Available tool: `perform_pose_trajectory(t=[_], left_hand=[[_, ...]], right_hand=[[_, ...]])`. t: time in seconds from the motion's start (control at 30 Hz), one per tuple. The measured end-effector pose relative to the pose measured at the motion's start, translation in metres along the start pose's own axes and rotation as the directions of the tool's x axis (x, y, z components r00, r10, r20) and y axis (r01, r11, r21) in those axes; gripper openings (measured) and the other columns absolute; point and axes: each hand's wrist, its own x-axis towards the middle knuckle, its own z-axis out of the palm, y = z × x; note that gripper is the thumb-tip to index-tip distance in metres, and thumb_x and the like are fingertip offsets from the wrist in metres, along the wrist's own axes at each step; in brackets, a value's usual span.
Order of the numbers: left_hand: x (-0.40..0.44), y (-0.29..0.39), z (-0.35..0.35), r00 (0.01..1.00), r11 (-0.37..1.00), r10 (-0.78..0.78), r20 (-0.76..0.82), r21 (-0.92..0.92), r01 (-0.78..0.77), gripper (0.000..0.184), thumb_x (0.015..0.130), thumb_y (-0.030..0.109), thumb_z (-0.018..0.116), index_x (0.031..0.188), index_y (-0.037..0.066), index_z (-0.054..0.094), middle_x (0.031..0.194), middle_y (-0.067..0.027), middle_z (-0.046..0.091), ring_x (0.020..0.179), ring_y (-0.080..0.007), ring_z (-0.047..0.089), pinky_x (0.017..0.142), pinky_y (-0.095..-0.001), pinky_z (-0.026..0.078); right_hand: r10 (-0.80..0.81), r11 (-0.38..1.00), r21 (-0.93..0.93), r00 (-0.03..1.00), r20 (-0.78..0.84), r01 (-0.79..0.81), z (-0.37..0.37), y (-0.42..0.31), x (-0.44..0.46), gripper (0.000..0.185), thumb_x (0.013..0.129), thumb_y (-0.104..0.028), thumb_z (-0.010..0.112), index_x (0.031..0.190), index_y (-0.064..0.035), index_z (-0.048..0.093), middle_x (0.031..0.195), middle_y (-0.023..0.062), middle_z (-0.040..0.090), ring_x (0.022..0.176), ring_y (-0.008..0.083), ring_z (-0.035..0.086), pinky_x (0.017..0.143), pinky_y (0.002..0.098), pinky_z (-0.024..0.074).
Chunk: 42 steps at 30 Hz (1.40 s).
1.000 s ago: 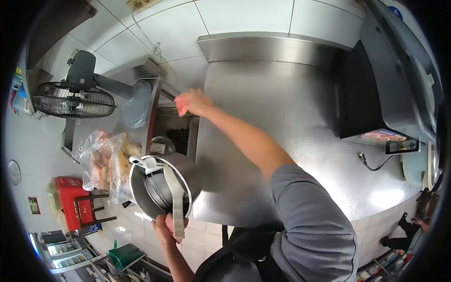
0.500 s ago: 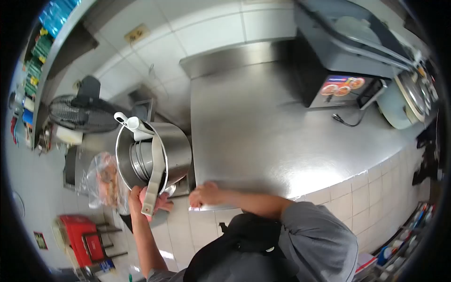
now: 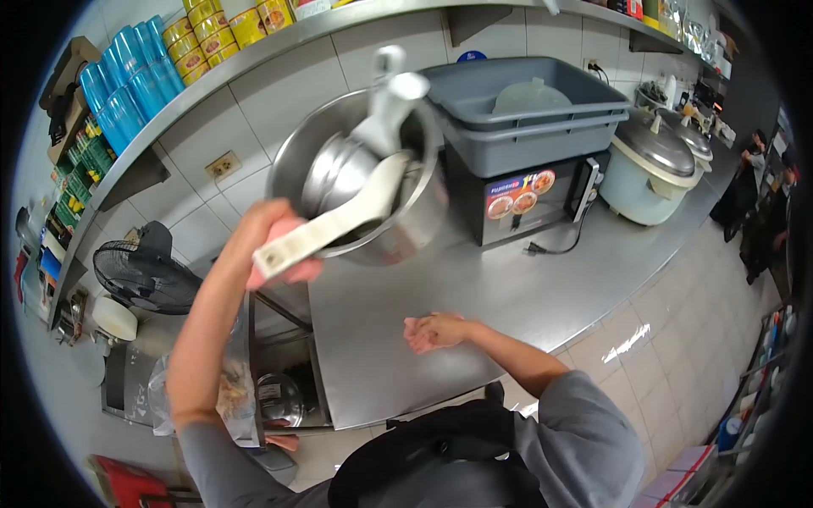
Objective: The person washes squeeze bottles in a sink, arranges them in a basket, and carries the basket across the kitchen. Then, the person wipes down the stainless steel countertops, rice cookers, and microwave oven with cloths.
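My left hand (image 3: 284, 245) is closed on the near rim of a large steel pot (image 3: 398, 224), which is raised and tilted over the steel counter (image 3: 364, 339). Inside the pot lie smaller metal containers (image 3: 339, 173), a white-handled utensil (image 3: 385, 110) and a pale long-handled utensil (image 3: 347, 216), whose handle sticks out over my left hand. My right hand (image 3: 434, 332) is pressed to the countertop with its fingers together on a pink cloth (image 3: 417, 334).
Grey tubs (image 3: 533, 118) are stacked on a black microwave (image 3: 542, 203), with its plug (image 3: 535, 248) on the counter. Further right stands a rice cooker (image 3: 648, 169). At left are a fan (image 3: 148, 271) and plastic-bagged food (image 3: 233, 394). Cans (image 3: 199, 38) line the shelf above.
The pot has risen in my left hand and moved right, from beside the counter to above it. My right hand has gone from the far left edge to the front, then further in on the countertop.
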Motion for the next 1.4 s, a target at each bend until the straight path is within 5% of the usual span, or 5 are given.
perform_pose_trajectory(t=[0.3, 0.87, 1.03, 1.33, 1.4], left_hand=[[0.173, 0.184, 0.136, 0.993, 0.580, -0.099, 0.059, 0.815, 0.009, 0.027, 0.076, 0.034, 0.053, 0.087, 0.012, 0.065, 0.067, -0.0084, 0.061, 0.041, -0.0102, 0.041, 0.034, -0.0242, 0.020], [0.347, 0.190, 0.119, 0.981, 0.583, -0.123, -0.148, 0.789, 0.193, 0.029, 0.079, 0.042, 0.054, 0.080, 0.014, 0.064, 0.069, -0.0056, 0.065, 0.045, -0.0124, 0.050, 0.038, -0.0308, 0.029], [0.421, 0.151, 0.087, 0.845, -0.010, 0.530, -0.067, 0.996, 0.085, 0.038, 0.080, 0.039, 0.058, 0.078, 0.003, 0.069, 0.066, -0.0162, 0.064, 0.059, -0.0278, 0.063, 0.052, -0.0411, 0.048], [0.289, 0.119, 0.023, 0.235, 0.113, 0.964, -0.120, 0.993, 0.043, 0.045, 0.092, 0.037, 0.040, 0.083, 0.003, 0.068, 0.090, -0.0240, 0.065, 0.086, -0.0414, 0.062, 0.078, -0.0504, 0.048], [0.221, 0.079, 0.026, 0.369, 0.670, 0.717, -0.591, 0.730, -0.133, 0.045, 0.087, 0.043, 0.058, 0.077, -0.001, 0.061, 0.071, -0.0078, 0.063, 0.062, -0.0178, 0.057, 0.057, -0.0326, 0.045]], right_hand=[[-0.146, 0.988, -0.083, 0.970, -0.194, 0.132, -0.005, 0.019, -0.054, 0.044, 0.089, -0.032, 0.055, 0.126, -0.0083, 0.056, 0.130, 0.0102, 0.054, 0.122, 0.0281, 0.048, 0.100, 0.0394, 0.0374], [-0.079, 0.978, -0.207, 0.963, -0.259, 0.024, -0.010, 0.021, -0.118, 0.033, 0.077, -0.009, 0.056, 0.106, -0.0205, 0.069, 0.132, -0.0003, 0.054, 0.129, 0.0225, 0.042, 0.102, 0.0451, 0.0344], [-0.185, 0.970, -0.202, 0.947, -0.263, 0.134, -0.013, 0.045, -0.109, 0.038, 0.078, -0.008, 0.056, 0.111, -0.0207, 0.069, 0.123, 0.0009, 0.061, 0.119, 0.0202, 0.054, 0.099, 0.0340, 0.0404], [0.268, 0.795, -0.390, 0.846, -0.460, -0.464, -0.084, -0.026, -0.200, 0.084, 0.077, -0.044, 0.068, 0.145, -0.0106, 0.032, 0.148, 0.0244, 0.029, 0.137, 0.0426, 0.025, 0.112, 0.0477, 0.0220], [0.212, 0.759, -0.469, 0.853, -0.478, -0.451, -0.064, -0.014, -0.177, 0.081, 0.078, -0.046, 0.067, 0.144, -0.0112, 0.035, 0.148, 0.0211, 0.031, 0.138, 0.0394, 0.025, 0.112, 0.0483, 0.0202]])
